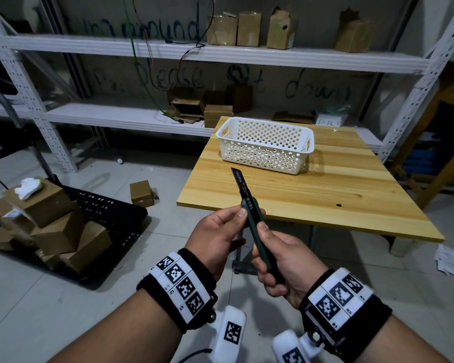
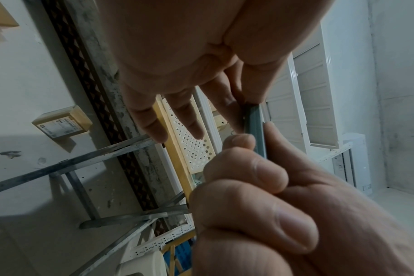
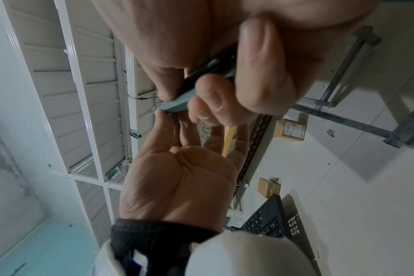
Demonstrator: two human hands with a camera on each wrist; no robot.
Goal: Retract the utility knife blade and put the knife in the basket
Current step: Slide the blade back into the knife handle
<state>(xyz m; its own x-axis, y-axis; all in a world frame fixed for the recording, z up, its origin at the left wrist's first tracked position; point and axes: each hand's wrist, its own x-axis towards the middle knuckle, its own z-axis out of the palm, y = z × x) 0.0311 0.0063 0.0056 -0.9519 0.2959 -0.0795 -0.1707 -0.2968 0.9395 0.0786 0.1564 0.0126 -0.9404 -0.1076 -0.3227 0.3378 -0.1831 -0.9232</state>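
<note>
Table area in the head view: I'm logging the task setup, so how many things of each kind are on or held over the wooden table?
White perforated basket: 1
Utility knife, blade out, held by both hands (left, right): 1
Total: 2

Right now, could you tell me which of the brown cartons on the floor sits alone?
The small carton beside the table's left corner; the other cartons are heaped on the black crate further left.
</note>
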